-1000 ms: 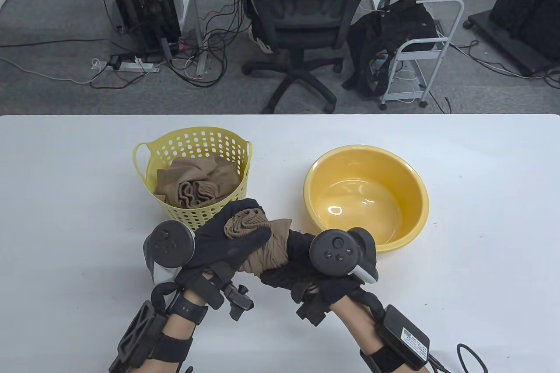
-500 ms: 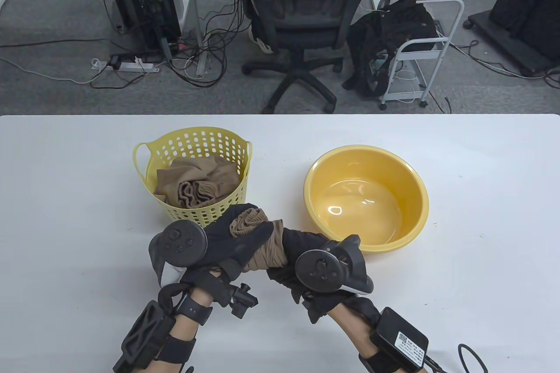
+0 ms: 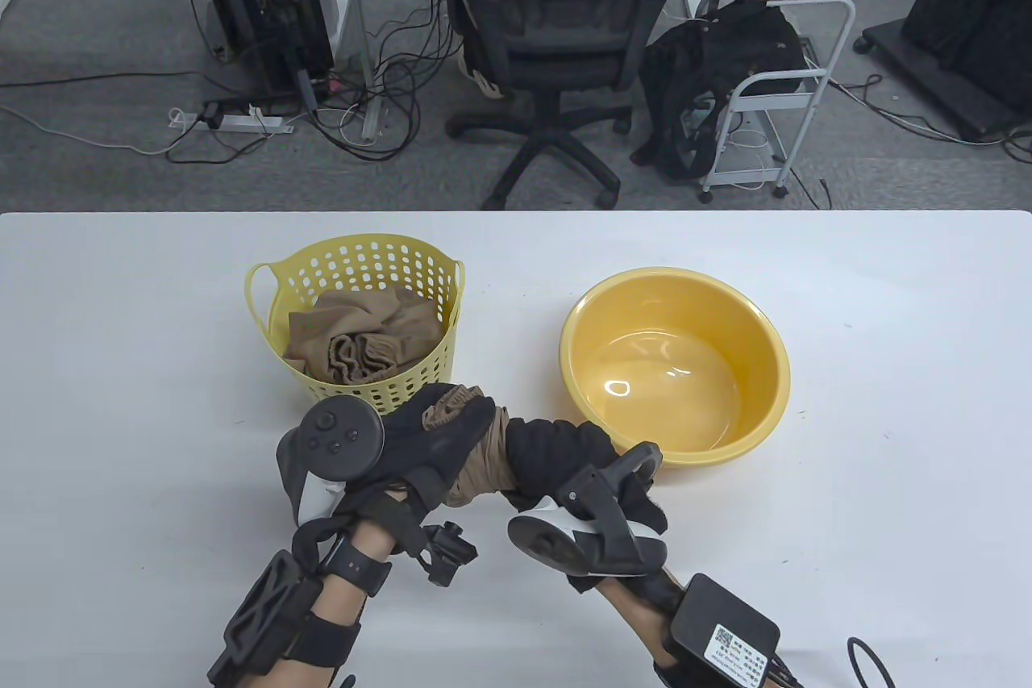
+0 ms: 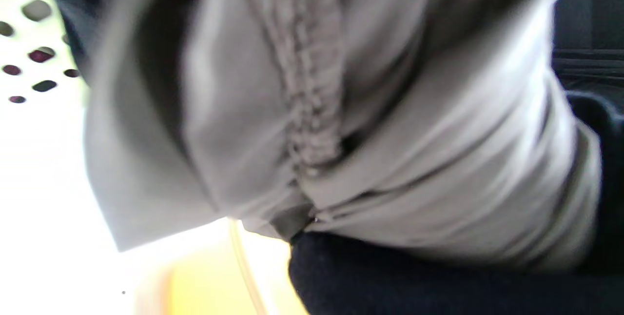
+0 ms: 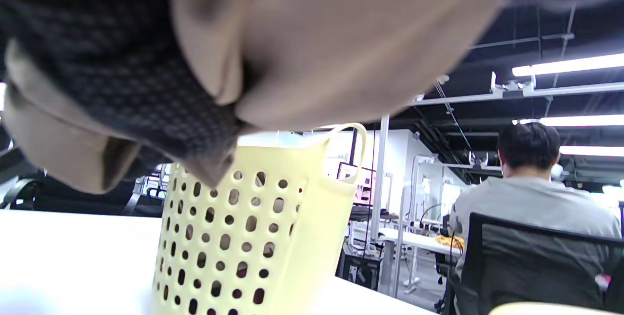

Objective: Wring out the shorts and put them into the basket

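Fingers: both sets are clenched round the shorts (image 3: 476,456), the left hand (image 3: 427,438) on the bunched end nearer the basket (image 3: 355,268), the right hand (image 3: 556,454) on the other end.
Shorts: a tan twisted roll held above the surface (image 3: 121,398), between basket and yellow bowl (image 3: 673,365).
Doing it well: the hands should turn opposite ways and grip tightly, ideally over the bowl so drips land there.
Pose: right wrist is rolled over, its tracker (image 3: 588,531) tipped on edge; left tracker (image 3: 339,434) faces up.
Basket: already holds tan cloth (image 3: 363,341).
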The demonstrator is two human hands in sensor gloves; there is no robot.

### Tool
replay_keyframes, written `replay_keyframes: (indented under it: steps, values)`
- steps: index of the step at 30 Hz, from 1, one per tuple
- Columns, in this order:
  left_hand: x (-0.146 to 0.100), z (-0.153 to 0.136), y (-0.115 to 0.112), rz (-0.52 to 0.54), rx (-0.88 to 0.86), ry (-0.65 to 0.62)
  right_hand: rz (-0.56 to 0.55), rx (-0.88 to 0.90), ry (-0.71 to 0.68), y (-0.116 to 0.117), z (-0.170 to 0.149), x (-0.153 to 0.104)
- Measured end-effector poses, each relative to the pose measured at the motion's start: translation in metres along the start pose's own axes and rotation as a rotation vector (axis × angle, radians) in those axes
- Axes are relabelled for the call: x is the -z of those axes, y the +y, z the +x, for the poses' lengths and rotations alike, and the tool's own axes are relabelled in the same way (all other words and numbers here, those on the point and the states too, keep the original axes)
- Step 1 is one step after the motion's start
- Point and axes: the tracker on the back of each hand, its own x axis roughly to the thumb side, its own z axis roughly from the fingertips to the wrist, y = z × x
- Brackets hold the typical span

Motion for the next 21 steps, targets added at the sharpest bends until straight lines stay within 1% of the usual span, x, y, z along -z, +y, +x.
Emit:
replay_keyframes:
  steps: [5,9,21]
  values:
    - [-0.0001,-0.0045,0.0006,-0.02,-0.028,0.056,-0.024,-0.084,-0.047,-0.0007,0.0073,-0.0002]
    - [0.0001,-0.0075,0.0003,-0.033,-0.046,0.082,-0.025,-0.098,-0.057,-0.0006,0.009,-0.0003]
    - [-0.0009,-0.0071,-0.0014,-0.038,-0.063,0.077,-0.025,-0.099,-0.046,-0.0028,0.0082,-0.0017]
